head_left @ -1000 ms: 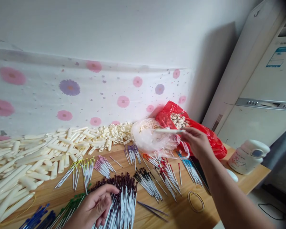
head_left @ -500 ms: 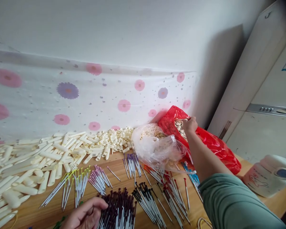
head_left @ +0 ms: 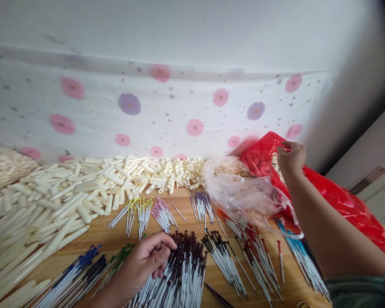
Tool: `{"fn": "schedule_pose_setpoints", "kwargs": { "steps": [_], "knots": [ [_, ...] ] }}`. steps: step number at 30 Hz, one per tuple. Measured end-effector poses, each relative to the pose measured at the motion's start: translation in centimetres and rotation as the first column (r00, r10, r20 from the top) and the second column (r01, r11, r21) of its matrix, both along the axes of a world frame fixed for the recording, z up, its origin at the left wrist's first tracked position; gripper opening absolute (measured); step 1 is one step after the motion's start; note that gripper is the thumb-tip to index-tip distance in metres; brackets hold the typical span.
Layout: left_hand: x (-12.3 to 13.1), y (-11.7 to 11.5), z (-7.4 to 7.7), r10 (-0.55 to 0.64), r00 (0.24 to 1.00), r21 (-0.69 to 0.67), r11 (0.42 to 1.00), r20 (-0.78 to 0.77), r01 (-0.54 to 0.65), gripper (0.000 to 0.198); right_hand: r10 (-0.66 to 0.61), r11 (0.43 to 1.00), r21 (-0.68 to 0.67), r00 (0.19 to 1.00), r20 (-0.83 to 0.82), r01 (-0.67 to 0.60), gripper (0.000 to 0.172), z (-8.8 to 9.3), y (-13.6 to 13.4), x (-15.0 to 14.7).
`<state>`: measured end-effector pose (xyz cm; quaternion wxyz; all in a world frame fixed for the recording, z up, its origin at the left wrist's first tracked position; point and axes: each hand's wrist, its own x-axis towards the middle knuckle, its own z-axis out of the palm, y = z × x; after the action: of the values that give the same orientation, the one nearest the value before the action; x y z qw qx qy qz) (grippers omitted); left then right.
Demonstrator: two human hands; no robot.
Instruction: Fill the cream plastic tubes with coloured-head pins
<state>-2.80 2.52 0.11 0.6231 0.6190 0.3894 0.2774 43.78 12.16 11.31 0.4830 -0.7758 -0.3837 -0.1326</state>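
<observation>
My right hand (head_left: 291,159) reaches into the open mouth of a red plastic bag (head_left: 333,201) at the back right, fingers curled; what they hold is hidden. Small cream pieces show inside the bag. My left hand (head_left: 149,259) rests with curled fingers on a pile of dark-tipped pen refills (head_left: 179,273) at the front of the wooden table (head_left: 115,235), pinching among them. A clear plastic bag (head_left: 244,192) of small cream parts lies just left of the red one.
Cream pen barrels (head_left: 60,205) and small ribbed caps (head_left: 176,173) are heaped along the flowered sheet (head_left: 131,107) at the back. Bundles of blue (head_left: 73,273), green, pink, purple, black and red-tipped refills (head_left: 259,256) spread over the table.
My right hand went from in front of the clear bag, holding a white barrel, up into the red bag. The view swung left. My left hand stayed on the refills.
</observation>
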Motion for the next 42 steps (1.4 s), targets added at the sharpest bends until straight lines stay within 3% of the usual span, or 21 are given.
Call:
{"fn": "schedule_pose_setpoints", "kwargs": {
  "steps": [2,4,5,7,9,12,16,20,23,30,33,36,38,40,42],
  "knots": [
    [0.0,-0.2,0.0,-0.024,1.000,0.003,1.000,0.001,0.024,0.043,0.157,0.987,-0.042,0.978,0.140,-0.152,0.030,0.8,-0.2,-3.7],
    [0.0,-0.5,0.2,-0.033,0.999,0.010,0.999,0.003,0.033,0.041,0.400,0.912,-0.191,0.886,0.233,-0.362,0.029,0.6,0.2,-8.4],
    [0.0,-0.6,0.3,-0.037,0.999,0.016,0.999,0.006,0.037,0.040,0.539,0.833,-0.303,0.804,0.251,-0.463,0.026,0.2,0.6,-10.9],
    [0.1,-0.9,0.7,-0.047,0.999,0.031,0.998,0.011,0.046,0.040,0.761,0.617,-0.533,0.611,0.216,-0.580,0.017,-1.6,1.8,-15.8],
    [0.2,-1.2,1.1,-0.047,0.999,0.051,0.998,0.014,0.046,0.041,0.859,0.444,-0.699,0.488,0.154,-0.560,0.011,-4.0,3.3,-19.9],
    [-0.1,-1.5,1.5,-0.040,0.999,0.086,0.996,0.032,0.038,0.043,0.884,0.335,-0.835,0.453,0.118,-0.436,0.025,-7.4,5.2,-23.6],
    [-0.9,-1.7,2.0,-0.020,0.999,0.199,0.980,0.031,0.014,0.038,0.872,0.315,-0.893,0.469,0.139,-0.322,0.030,-9.5,6.5,-24.3],
    [-1.4,-2.2,2.9,0.002,1.000,0.328,0.945,0.029,-0.011,0.032,0.853,0.370,-0.876,0.486,0.188,-0.311,0.031,-8.6,7.0,-24.4],
    [-1.4,-2.7,3.3,-0.024,0.999,0.377,0.926,0.028,0.011,0.030,0.848,0.389,-0.854,0.497,0.186,-0.344,0.031,-7.8,7.4,-26.1],
    [-1.3,-2.6,3.0,-0.006,0.999,0.392,0.920,0.049,-0.014,0.026,0.878,0.216,-0.902,0.478,0.012,-0.374,0.031,-9.7,7.0,-31.4],
    [-1.4,-2.4,2.8,0.009,0.999,0.373,0.928,0.053,-0.028,0.026,0.870,0.196,-0.899,0.492,-0.024,-0.391,0.030,-10.1,6.4,-32.0],
    [-1.5,-2.0,2.3,0.044,0.993,0.264,0.962,0.113,-0.073,0.026,0.861,0.237,-0.861,0.507,-0.028,-0.450,0.029,-9.0,5.2,-31.6],
    [-1.4,-1.7,2.0,0.153,0.961,0.125,0.975,0.232,-0.186,0.028,0.865,0.270,-0.817,0.500,-0.026,-0.510,0.025,-7.8,3.3,-31.1],
    [-1.2,-1.4,1.8,0.352,0.859,-0.098,0.935,0.372,-0.341,0.030,0.882,0.293,-0.762,0.471,-0.018,-0.578,0.022,-6.7,0.3,-30.8],
    [-1.0,-1.1,1.7,0.526,0.724,-0.337,0.848,0.446,-0.409,0.034,0.907,0.303,-0.699,0.421,0.003,-0.648,0.025,-6.1,-3.7,-30.8]
  ]
}}
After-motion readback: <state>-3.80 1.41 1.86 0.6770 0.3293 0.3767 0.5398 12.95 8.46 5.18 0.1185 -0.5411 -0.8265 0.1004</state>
